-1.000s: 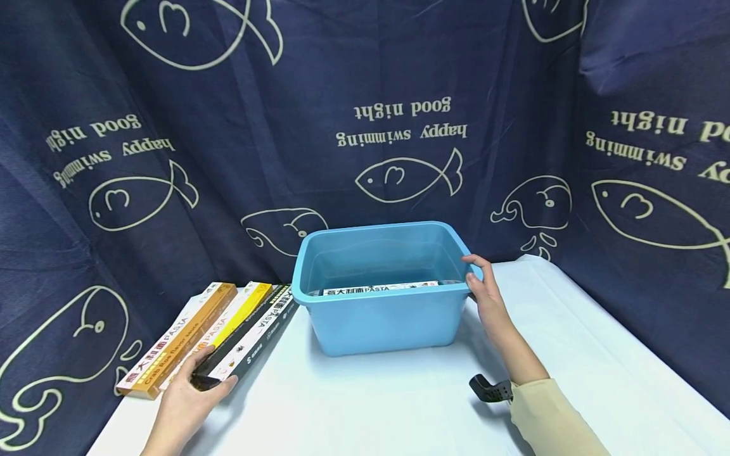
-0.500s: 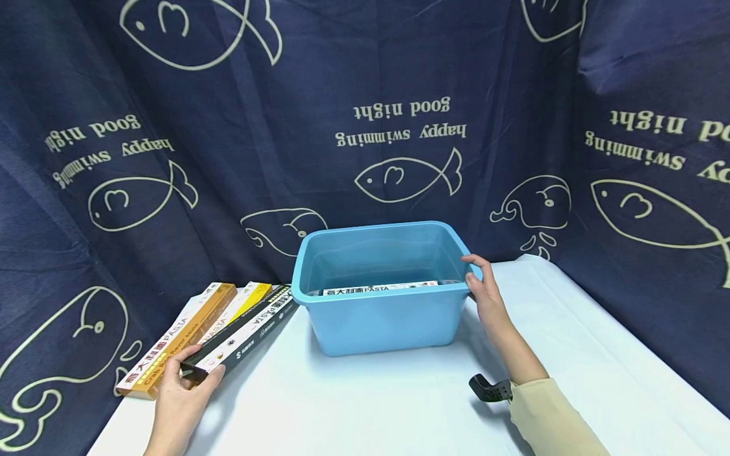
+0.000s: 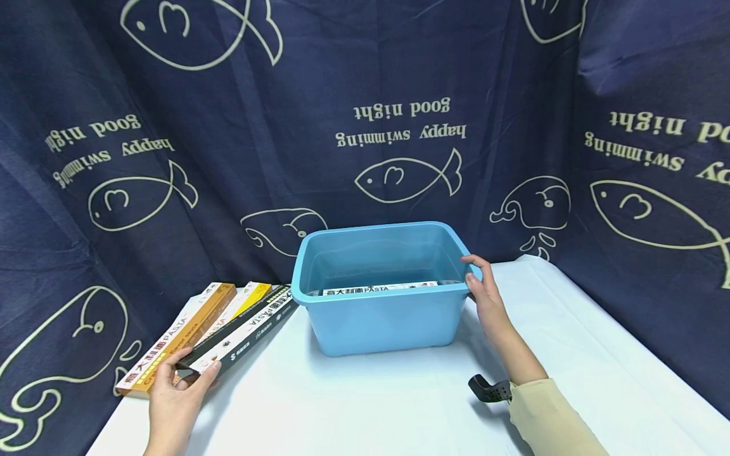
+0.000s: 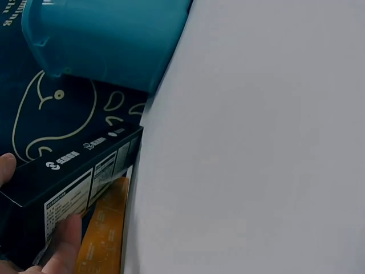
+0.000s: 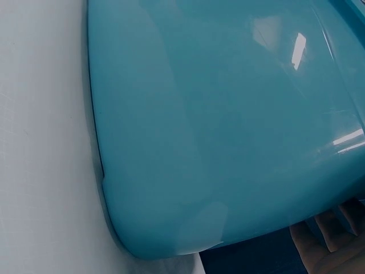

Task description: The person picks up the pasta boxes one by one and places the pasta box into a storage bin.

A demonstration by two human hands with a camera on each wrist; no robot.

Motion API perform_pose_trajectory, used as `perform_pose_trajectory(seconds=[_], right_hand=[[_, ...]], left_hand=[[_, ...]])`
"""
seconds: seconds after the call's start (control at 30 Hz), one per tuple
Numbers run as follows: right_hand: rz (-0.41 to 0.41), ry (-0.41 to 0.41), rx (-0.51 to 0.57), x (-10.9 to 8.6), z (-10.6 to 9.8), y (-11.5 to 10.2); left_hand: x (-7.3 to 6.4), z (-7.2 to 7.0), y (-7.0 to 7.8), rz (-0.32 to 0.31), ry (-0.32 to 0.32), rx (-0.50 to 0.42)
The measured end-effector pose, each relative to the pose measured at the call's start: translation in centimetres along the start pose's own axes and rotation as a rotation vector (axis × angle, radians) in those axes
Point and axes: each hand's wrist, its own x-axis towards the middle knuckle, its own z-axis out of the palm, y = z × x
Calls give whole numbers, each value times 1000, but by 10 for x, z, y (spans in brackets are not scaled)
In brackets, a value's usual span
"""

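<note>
My left hand (image 3: 177, 399) grips the near end of a black-and-white pasta box (image 3: 245, 335), thumb on one side and fingers on the other. That end is tipped up off the table. The left wrist view shows the box's dark side and printed label (image 4: 68, 200) close up. On the right, my right hand (image 3: 487, 301) holds the rim of a blue plastic bin (image 3: 388, 326) at its right side. Inside the bin lies another pasta box (image 3: 379, 289), mostly hidden by the front wall. The right wrist view has the bin's wall (image 5: 217, 125) and some curled fingers (image 5: 333, 231).
An orange-and-white crab roe pasta box (image 3: 185, 335) and a yellow-and-white pasta box (image 3: 253, 296) lie left of the held one. A white cloth (image 3: 353, 399) covers the table. Dark blue fish-print curtain (image 3: 274, 145) hangs behind and at both sides.
My left hand has taken hold of the black-and-white pasta box, lifted its near end and shifted it slightly left over the yellow box. The right hand and bin have stayed put.
</note>
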Motion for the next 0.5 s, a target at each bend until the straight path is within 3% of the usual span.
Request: perform_pose_trajectory(seconds=[0.5], right_hand=[[-6,9,-6,1,0,2]], left_hand=[[1,0,5,-65,27,-114]])
